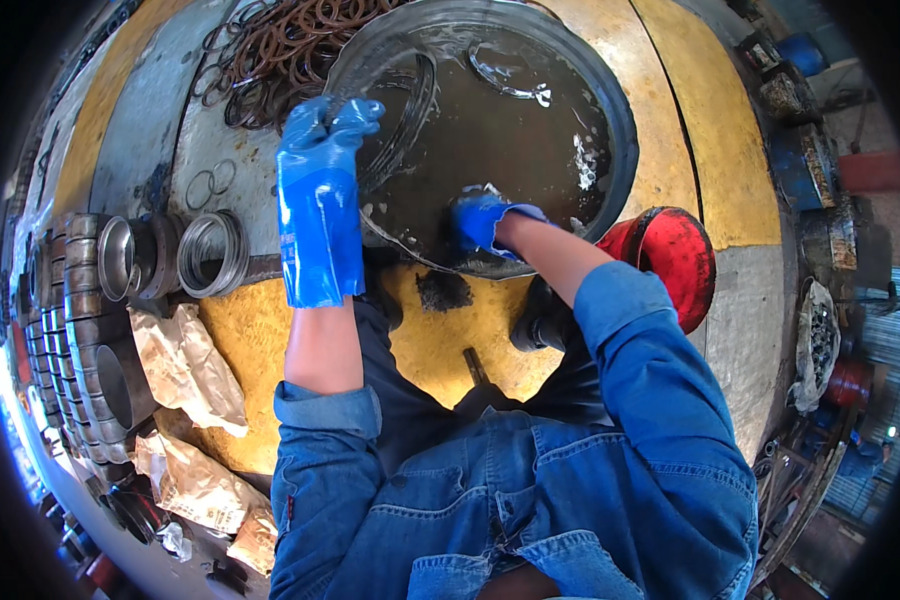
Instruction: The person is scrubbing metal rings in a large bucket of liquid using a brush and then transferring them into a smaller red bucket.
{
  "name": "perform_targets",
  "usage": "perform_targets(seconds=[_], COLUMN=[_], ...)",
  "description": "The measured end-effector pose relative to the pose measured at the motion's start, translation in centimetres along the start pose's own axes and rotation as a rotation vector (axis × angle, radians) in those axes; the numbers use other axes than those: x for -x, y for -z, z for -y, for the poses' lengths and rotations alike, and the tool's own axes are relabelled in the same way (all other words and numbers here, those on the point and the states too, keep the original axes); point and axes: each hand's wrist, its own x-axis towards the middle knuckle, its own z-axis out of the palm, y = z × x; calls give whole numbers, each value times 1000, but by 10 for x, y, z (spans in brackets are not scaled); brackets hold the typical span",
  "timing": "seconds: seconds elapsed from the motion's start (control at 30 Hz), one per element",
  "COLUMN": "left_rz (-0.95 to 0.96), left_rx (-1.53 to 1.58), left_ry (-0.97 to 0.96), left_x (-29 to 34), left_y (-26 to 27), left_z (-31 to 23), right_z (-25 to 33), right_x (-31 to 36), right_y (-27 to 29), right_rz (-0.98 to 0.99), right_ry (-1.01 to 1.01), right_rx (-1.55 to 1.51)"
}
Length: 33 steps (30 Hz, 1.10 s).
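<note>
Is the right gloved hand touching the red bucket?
Apart: the head view shows murky liquid and the basin's rim between the right hand and red bucket.

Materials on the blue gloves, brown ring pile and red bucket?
Blue gloves: probably rubber or PVC, glossy; smooth skin with bright highlights.
Brown ring pile: perhaps rusted steel, mostly dull; uneven reddish-brown colour.
Red bucket: plastic or painted metal, can't tell; smooth red surface, dark-stained rim.

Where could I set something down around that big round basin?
Yellow floor between the basin and the dirty containers at far right looks bare; so does grey floor right of the red bucket. The left is crowded: metal rings, brown paper, and a rusty ring heap by the basin.
</note>
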Motion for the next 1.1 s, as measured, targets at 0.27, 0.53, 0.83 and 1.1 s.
perform_targets(seconds=[0.27, 0.53, 0.83, 1.1], left_rz=[-58, -69, -43, 51], left_rx=[30, 42, 52, 43], left_ry=[-49, -38, -35, 9], left_x=[-4, 3, 3, 10], left_y=[10, 19, 11, -13], left_z=[-10, -14, -16, -8], right_z=[12, 48, 63, 10], right_x=[-11, -8, -73, 12], right_y=[50, 58, 19, 54], right_rz=[-17, -63, -226, -155], right_ry=[-330, -156, -141, -201], right_rx=[-220, -962, -391, -615])
